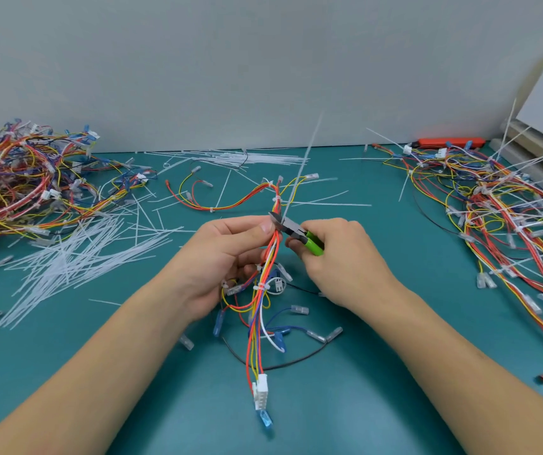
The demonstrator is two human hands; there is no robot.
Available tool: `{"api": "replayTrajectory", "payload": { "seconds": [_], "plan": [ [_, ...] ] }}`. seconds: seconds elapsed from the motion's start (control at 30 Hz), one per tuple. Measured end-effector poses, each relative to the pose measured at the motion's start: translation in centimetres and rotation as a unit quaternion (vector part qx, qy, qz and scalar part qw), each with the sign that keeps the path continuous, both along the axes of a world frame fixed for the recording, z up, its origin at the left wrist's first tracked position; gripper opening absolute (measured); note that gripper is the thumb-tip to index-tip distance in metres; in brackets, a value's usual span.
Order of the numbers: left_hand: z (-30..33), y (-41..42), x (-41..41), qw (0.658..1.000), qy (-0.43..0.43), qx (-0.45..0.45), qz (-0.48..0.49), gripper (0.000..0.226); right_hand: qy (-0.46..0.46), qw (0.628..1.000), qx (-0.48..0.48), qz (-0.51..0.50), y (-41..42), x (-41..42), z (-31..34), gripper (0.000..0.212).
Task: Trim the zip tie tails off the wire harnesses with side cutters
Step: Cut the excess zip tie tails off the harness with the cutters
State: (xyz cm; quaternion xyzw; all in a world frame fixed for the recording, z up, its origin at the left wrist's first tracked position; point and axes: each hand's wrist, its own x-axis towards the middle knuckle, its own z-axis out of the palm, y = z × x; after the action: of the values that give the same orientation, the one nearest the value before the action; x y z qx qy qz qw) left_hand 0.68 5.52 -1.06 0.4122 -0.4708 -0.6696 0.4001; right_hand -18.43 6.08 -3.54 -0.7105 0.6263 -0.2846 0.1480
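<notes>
My left hand [227, 257] grips a wire harness [257, 310] of red, yellow, blue and white wires, held upright over the teal table. A long white zip tie tail [303, 165] sticks up and to the right from the bundle just above my left thumb. My right hand [342, 261] grips green-handled side cutters [299, 236], whose jaws sit at the base of that tail against the bundle. A white connector [260, 390] hangs at the harness's lower end.
A pile of harnesses [17, 185] lies at the far left, another pile with uncut tails [506, 211] at the right. Cut white tails [76, 257] litter the table left of centre. An orange tool [447, 142] lies by the wall.
</notes>
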Motion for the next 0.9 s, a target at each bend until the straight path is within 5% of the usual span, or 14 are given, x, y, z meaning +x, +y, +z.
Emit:
{"api": "replayTrajectory", "payload": {
  "seconds": [0.13, 0.5, 0.67, 0.9],
  "plan": [
    [-0.09, -0.19, -0.03, 1.0, 0.006, 0.0, 0.008, 0.016, -0.03, 0.999, -0.024, 0.022, 0.3, 0.4, 0.09, 0.003],
    [-0.36, -0.37, 0.19, 1.0, -0.001, -0.002, 0.002, 0.018, -0.019, 0.999, -0.026, 0.039, 0.23, 0.21, 0.21, 0.009],
    [-0.24, -0.48, 0.23, 1.0, -0.001, -0.004, -0.001, 0.015, -0.027, 0.999, 0.004, 0.041, -0.21, -0.18, 0.23, 0.037],
    [-0.06, -0.24, 0.01, 1.0, -0.006, -0.002, 0.0, 0.017, -0.025, 0.999, 0.017, 0.043, -0.45, -0.5, 0.17, 0.045]
  ]
}}
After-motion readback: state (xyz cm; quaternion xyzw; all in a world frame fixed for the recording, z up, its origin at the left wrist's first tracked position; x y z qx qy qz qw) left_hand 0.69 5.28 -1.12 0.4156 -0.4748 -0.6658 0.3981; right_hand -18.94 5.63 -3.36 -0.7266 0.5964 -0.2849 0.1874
